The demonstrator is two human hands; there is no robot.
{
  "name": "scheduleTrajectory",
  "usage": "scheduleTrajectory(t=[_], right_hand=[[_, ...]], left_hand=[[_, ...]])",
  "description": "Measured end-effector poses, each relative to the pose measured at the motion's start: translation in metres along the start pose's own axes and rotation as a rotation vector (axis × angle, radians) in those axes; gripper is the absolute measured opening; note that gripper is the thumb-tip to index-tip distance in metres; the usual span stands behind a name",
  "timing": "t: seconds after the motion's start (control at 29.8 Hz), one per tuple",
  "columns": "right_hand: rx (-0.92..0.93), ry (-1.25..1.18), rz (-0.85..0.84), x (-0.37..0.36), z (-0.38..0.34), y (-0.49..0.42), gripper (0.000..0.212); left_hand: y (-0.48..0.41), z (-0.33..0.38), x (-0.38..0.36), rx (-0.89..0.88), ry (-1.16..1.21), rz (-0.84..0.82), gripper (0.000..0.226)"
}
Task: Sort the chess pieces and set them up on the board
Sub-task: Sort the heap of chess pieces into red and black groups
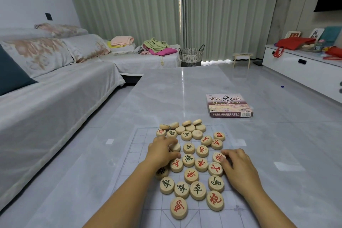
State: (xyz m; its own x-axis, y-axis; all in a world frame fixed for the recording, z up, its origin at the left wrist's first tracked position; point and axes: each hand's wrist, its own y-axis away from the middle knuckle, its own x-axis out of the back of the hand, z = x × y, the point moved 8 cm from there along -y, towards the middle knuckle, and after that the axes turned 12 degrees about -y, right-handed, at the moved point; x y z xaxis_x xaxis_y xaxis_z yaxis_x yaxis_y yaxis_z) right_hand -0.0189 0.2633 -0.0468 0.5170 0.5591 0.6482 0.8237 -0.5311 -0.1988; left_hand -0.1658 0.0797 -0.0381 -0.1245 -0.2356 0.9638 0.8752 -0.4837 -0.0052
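Note:
Several round wooden chess pieces (190, 161) with red or black characters lie scattered over a thin, see-through grid board (137, 155) on the table. Some at the far end lie blank side up (197, 134). My left hand (162, 152) rests on the left of the heap, its fingers curled around a blank-faced piece (175, 147). My right hand (238, 166) sits at the right side, with its fingertips on a red-lettered piece (218, 157). A black-lettered piece (162, 172) is partly hidden under my left wrist.
The chess box (229, 105) lies on the grey marble table (175, 89) beyond the pieces, to the right. A covered sofa (55, 87) runs along the left. A white cabinet (303, 72) stands at the right, and a wicker basket (191, 54) by the curtains.

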Motion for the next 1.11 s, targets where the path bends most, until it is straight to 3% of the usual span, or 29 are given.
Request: scheduleTrajectory(t=[0.1,0.17,0.27,0.34,0.47,0.6,0.7,0.87,1.11], right_hand=[[-0.007,-0.029,0.0,0.002,0.001,0.001,0.028],[-0.009,-0.036,-0.002,0.001,0.001,0.001,0.021],[-0.013,-0.021,-0.007,-0.001,0.002,-0.001,0.013],[-0.017,-0.012,-0.01,-0.002,0.003,-0.003,0.012],[-0.036,-0.054,-0.016,-0.001,0.004,-0.002,0.006],[0.001,-0.143,0.014,0.007,-0.012,-0.012,0.006],[0.133,-0.024,0.046,0.0,-0.046,-0.04,0.019],[0.135,0.406,-0.195,-0.052,-0.07,-0.084,0.039],[0.135,0.599,-0.204,-0.065,-0.071,-0.096,0.036]], left_hand=[[-0.002,0.005,0.005,0.001,0.03,0.03,0.036],[0.0,0.002,0.005,0.005,0.182,0.005,0.024],[0.003,-0.008,0.002,0.042,0.285,-0.034,0.031],[0.002,-0.021,0.003,0.093,0.238,0.024,0.032],[0.013,-0.037,0.015,0.158,0.466,0.091,0.025],[0.054,-0.068,0.025,0.155,0.544,0.181,0.007],[0.082,-0.083,0.019,0.151,0.604,0.279,0.012],[0.078,-0.086,0.017,0.205,0.619,0.328,0.016],[0.077,-0.087,0.017,0.223,0.606,0.341,0.016]])
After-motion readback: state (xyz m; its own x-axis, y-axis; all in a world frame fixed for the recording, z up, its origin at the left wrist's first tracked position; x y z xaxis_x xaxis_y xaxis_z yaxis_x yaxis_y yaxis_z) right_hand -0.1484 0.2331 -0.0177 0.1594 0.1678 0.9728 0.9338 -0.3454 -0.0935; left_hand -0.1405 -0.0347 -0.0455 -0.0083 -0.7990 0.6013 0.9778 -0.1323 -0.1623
